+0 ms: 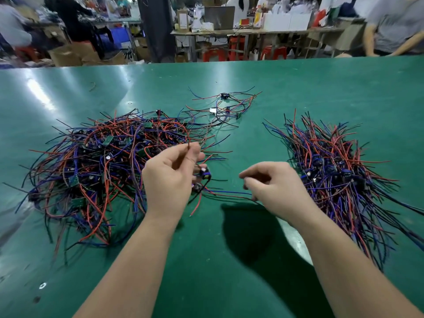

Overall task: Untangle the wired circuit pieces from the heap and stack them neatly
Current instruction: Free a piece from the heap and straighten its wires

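A tangled heap of red, blue and black wires with small green circuit boards lies on the left of the green table. On the right lies a stack of pieces with their wires fanned out. Just right of the heap, above the table, my left hand pinches a thin wire between thumb and fingers, and a wired circuit piece hangs at its fingertips. My right hand pinches the far ends of that piece's blue and red wires, which stretch between the hands.
A small loose cluster of wired pieces lies further back at the table's middle. Beyond the far edge stand workbenches, cardboard boxes and red stools. A person in a grey shirt stands at the far right corner.
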